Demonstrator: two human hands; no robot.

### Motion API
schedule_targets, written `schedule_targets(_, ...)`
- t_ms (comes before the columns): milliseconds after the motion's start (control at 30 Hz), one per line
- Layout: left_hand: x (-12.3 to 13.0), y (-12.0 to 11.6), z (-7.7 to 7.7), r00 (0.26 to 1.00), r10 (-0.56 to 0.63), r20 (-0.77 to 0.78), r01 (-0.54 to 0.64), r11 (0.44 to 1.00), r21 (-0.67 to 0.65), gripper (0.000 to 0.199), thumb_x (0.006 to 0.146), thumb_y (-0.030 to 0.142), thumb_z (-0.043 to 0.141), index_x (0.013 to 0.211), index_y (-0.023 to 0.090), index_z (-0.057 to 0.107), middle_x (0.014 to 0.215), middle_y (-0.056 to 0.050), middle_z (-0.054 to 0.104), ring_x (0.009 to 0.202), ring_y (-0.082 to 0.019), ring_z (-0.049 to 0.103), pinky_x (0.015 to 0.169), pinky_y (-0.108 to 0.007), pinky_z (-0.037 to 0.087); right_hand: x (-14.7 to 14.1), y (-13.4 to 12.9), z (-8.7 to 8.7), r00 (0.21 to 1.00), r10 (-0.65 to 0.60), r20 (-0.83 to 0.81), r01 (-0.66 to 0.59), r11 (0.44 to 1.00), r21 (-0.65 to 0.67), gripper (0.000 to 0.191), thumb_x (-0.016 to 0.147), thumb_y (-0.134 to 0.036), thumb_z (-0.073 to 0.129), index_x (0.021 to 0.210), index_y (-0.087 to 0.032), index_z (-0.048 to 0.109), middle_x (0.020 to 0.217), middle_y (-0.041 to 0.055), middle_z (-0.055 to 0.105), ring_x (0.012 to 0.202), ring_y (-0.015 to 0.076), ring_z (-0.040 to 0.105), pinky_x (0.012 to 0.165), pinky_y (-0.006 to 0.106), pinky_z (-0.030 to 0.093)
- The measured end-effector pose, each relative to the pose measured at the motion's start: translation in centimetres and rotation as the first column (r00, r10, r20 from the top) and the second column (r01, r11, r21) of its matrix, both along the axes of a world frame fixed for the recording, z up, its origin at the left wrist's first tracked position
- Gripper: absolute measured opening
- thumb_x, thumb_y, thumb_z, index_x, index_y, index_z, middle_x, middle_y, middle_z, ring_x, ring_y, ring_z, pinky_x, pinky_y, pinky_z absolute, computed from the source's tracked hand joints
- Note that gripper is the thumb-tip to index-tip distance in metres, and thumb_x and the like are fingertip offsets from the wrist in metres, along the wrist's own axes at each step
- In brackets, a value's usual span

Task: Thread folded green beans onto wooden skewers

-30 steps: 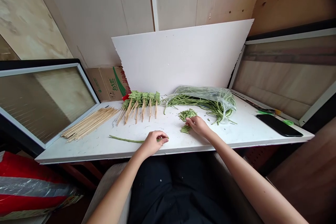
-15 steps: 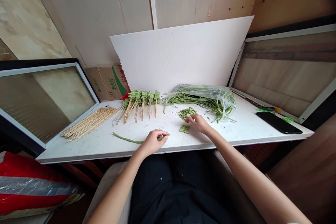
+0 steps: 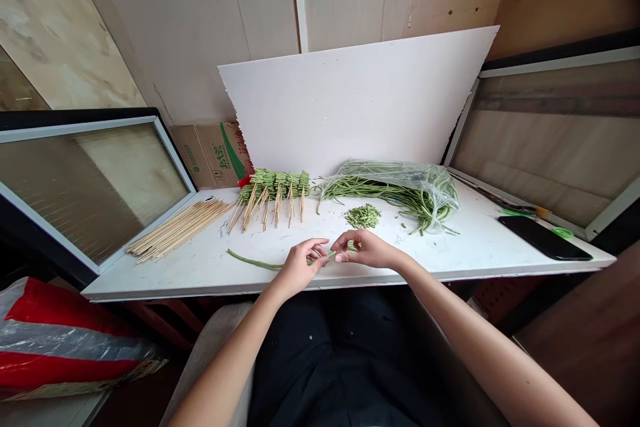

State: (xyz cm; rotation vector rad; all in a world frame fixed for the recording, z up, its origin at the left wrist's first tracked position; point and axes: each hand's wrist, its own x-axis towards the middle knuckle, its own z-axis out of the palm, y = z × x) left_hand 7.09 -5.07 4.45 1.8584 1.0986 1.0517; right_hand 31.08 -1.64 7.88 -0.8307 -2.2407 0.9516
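Observation:
A long green bean (image 3: pixel 254 262) lies across the front of the white table, its left part resting on the surface. My left hand (image 3: pixel 301 263) is closed around this bean near its right end. Beside it, my right hand (image 3: pixel 367 250) has its thumb and fingertips drawn together at the bean's tip, close to the left fingers. A short row of cut bean pieces is mostly hidden behind my right hand. Just beyond that hand sits a small heap of short bean pieces (image 3: pixel 363 216).
Bean-loaded skewers (image 3: pixel 277 187) stand in rows at the back, with bare bamboo skewers (image 3: pixel 180 230) to their left. A clear plastic bag (image 3: pixel 430 183) of long beans lies back right. A black phone (image 3: pixel 544 237) rests near the right edge. Glass-paned frames flank the table.
My right hand has come from the heap of pieces down and left to the bean's end. My left hand still holds the bean. The view has shifted slightly.

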Motion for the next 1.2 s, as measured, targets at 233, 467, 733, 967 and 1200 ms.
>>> schedule_targets(233,-0.2,-0.3,0.5,1.0,-0.005,-0.025,0.006,1.0,0.004,0.03,0.086,0.027,0.079,0.114,0.017,0.076,0.096,-0.009,0.077,0.084,-0.019,0.071,0.078,-0.03,0.057,-0.7,0.0,-0.5,0.996,-0.061,-0.065,0.066,0.995,0.076,0.037,0.091,-0.058,0.071,0.093,-0.022,0.08,0.092,0.0061,0.078,0.081,0.0195,0.066,0.071,0.03,0.044)
schedule_targets(467,-0.8,0.2,0.5,0.987,0.108,-0.119,-0.092,0.987,0.133,0.012,0.088,0.027,0.078,0.097,0.02,0.081,0.095,-0.006,0.079,0.082,-0.019,0.07,0.077,-0.03,0.054,0.2,0.4,-0.3,0.99,-0.127,-0.054,0.134,0.98,0.147,0.036,0.09,-0.056,0.073,0.094,-0.021,0.078,0.093,0.0077,0.076,0.086,0.0205,0.067,0.07,0.03,0.047)
schedule_targets(733,-0.3,-0.3,0.4,0.991,0.075,-0.112,-0.045,0.969,0.242,0.009,0.088,0.024,0.079,0.096,0.021,0.081,0.091,-0.005,0.076,0.082,-0.018,0.068,0.074,-0.028,0.05,-1.1,-0.7,-0.4,0.999,-0.038,-0.036,0.047,0.954,0.296,0.022,0.094,-0.044,0.073,0.094,-0.022,0.078,0.087,0.0072,0.075,0.087,0.0224,0.063,0.081,0.034,0.049)
schedule_targets(967,0.1,-0.9,0.9,0.999,0.001,-0.05,0.013,0.959,0.282,0.014,0.091,0.009,0.067,0.088,0.018,0.077,0.088,-0.005,0.073,0.082,-0.018,0.068,0.077,-0.029,0.053,-1.8,-1.0,-0.9,0.987,0.004,-0.159,0.036,0.969,0.245,0.019,0.094,-0.042,0.074,0.089,-0.025,0.079,0.083,0.0065,0.072,0.091,0.0238,0.06,0.085,0.036,0.049)
schedule_targets(1200,0.1,-1.1,1.2,0.998,-0.066,0.006,0.064,0.974,0.218,0.019,0.088,0.005,0.064,0.082,0.017,0.077,0.083,-0.005,0.073,0.076,-0.016,0.067,0.075,-0.028,0.053,-2.1,-0.9,-1.3,0.97,0.084,-0.229,-0.067,0.995,0.079,0.023,0.088,-0.045,0.079,0.084,-0.022,0.078,0.082,0.0056,0.07,0.085,0.0212,0.06,0.081,0.033,0.05)
